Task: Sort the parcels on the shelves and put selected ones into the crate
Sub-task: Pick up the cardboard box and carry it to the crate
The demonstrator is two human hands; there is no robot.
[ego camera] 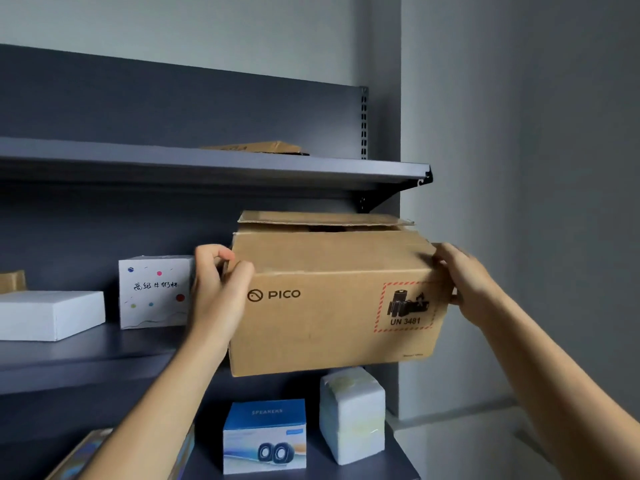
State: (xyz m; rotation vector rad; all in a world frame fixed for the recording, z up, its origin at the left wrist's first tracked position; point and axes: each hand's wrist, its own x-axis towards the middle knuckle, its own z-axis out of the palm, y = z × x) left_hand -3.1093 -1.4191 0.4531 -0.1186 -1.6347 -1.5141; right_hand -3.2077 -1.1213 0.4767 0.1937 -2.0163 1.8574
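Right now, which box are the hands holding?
The big brown PICO box with the red battery label, gripped at its ends by the left hand and right hand.

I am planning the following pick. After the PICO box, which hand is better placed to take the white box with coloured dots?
Probably left. The left hand holds the PICO box at its left edge, right beside the dotted white box. The right hand holds the opposite edge, with that box between.
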